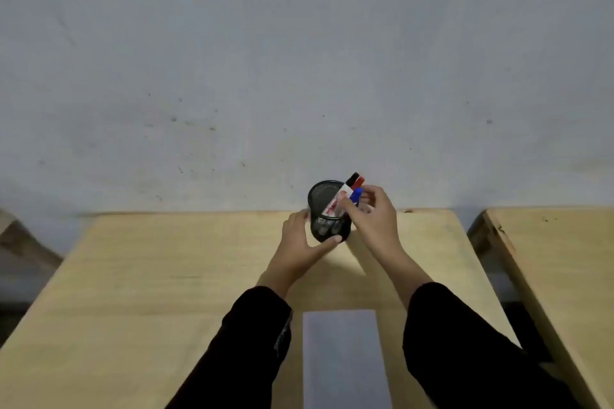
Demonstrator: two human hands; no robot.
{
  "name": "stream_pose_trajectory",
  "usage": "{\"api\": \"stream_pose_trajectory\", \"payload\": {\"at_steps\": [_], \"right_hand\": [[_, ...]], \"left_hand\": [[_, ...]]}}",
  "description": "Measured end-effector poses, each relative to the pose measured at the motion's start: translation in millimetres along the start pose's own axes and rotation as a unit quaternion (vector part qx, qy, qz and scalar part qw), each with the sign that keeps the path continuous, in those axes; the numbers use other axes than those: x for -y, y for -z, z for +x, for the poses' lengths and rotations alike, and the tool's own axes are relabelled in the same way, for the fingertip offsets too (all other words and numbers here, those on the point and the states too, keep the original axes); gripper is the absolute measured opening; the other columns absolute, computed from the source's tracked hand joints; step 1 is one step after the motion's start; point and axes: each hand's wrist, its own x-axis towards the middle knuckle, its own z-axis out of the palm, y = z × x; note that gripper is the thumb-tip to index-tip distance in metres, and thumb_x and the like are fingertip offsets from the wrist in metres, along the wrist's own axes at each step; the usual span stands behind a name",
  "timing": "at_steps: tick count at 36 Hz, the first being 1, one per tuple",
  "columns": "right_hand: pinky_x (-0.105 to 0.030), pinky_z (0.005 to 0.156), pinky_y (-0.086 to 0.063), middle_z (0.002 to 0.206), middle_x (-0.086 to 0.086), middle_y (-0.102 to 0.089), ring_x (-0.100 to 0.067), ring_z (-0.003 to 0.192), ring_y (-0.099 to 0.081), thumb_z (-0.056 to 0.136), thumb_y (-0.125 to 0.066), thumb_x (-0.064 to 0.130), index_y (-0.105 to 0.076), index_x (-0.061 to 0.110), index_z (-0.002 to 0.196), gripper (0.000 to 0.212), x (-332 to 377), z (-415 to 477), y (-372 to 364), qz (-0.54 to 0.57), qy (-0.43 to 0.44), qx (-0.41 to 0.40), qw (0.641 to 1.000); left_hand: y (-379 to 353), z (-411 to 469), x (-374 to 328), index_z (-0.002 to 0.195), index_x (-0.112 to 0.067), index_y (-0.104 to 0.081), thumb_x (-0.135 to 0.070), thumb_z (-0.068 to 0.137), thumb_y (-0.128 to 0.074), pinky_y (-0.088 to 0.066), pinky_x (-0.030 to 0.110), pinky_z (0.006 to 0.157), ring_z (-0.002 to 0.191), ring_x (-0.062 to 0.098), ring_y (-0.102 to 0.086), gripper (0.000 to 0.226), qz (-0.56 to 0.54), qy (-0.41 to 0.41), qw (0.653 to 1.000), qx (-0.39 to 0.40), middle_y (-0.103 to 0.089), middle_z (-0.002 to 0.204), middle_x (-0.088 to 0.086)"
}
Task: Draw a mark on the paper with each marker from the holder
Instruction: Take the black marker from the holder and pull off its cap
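Note:
A black mesh holder [324, 196] stands near the far edge of the wooden table [166, 276]. Three markers lean out of it to the right: one with a black cap [352, 179], one with a red cap [359, 182] and one with a blue cap [356, 195]. My left hand [300, 236] wraps around the holder's lower left side. My right hand [373, 212] pinches the blue-capped marker at the holder's rim. A white sheet of paper [344, 359] lies on the table close to me, between my two black sleeves.
A grey wall [299, 60] rises directly behind the table. A second wooden table [558, 269] stands to the right across a narrow gap. Bare wood stretches across the left half of the table.

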Motion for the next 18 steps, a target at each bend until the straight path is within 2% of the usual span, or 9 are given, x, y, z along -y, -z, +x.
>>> {"api": "stream_pose_trajectory", "payload": {"at_steps": [3,5,7,10,13,18], "right_hand": [[-0.022,0.086,-0.046,0.112,-0.002,-0.064,-0.011,0.101,-0.058,0.074,-0.076,0.032,-0.057,0.014,0.111,0.045,-6.3,6.5,-10.4,0.022,0.014,-0.014,1.000],[-0.019,0.082,-0.045,0.108,-0.004,-0.065,-0.012,0.097,-0.059,0.074,-0.076,0.028,-0.057,0.014,0.105,0.039,-10.8,13.1,-16.6,0.035,0.018,-0.023,0.999],[-0.023,0.079,-0.048,0.103,-0.008,-0.066,-0.016,0.092,-0.062,0.074,-0.075,0.027,-0.056,0.015,0.095,0.030,-15.2,19.8,-21.8,0.030,0.030,-0.032,0.999],[-0.034,0.078,-0.050,0.095,-0.012,-0.066,-0.023,0.086,-0.062,0.073,-0.075,0.026,-0.055,0.015,0.083,0.025,-19.8,30.9,-28.6,0.009,0.052,-0.045,0.998],[-0.028,0.070,-0.042,0.086,-0.009,-0.062,-0.022,0.079,-0.056,0.074,-0.073,0.019,-0.053,0.016,0.078,0.020,-20.7,36.7,-31.6,0.001,0.070,-0.056,0.996],[-0.018,0.061,-0.039,0.088,-0.008,-0.059,-0.019,0.076,-0.054,0.073,-0.074,0.018,-0.050,0.022,0.069,0.025,-20.8,36.4,-32.4,0.002,0.105,-0.068,0.992]], "left_hand": [[-10.4,12.5,5.6,0.116,-0.033,-0.047,-0.046,0.065,-0.078,-0.042,0.033,0.101,0.119,0.014,-0.047,0.061,-0.039,-0.038,0.998,-0.029,-0.052,0.120,-0.004],[-16.2,20.0,8.9,0.112,-0.039,-0.045,-0.041,0.064,-0.078,-0.044,0.032,0.099,0.117,0.015,-0.050,0.058,-0.064,-0.049,0.995,-0.051,-0.053,0.115,-0.004],[-21.3,23.3,12.8,0.112,-0.043,-0.043,-0.038,0.065,-0.080,-0.045,0.032,0.099,0.117,0.013,-0.051,0.059,-0.073,-0.068,0.993,-0.063,-0.052,0.116,-0.005],[-27.7,29.4,23.5,0.121,-0.034,-0.046,-0.036,0.067,-0.081,-0.047,0.031,0.100,0.117,0.007,-0.052,0.064,-0.099,-0.076,0.990,-0.062,-0.052,0.123,-0.005],[-33.0,34.0,31.1,0.127,-0.025,-0.047,-0.038,0.065,-0.082,-0.049,0.032,0.100,0.116,0.005,-0.055,0.072,-0.119,-0.088,0.986,-0.072,-0.053,0.125,-0.004],[-34.6,37.8,37.0,0.122,-0.028,-0.049,-0.037,0.065,-0.081,-0.050,0.030,0.096,0.113,0.009,-0.056,0.065,-0.112,-0.123,0.983,-0.075,-0.054,0.122,-0.002]]}}
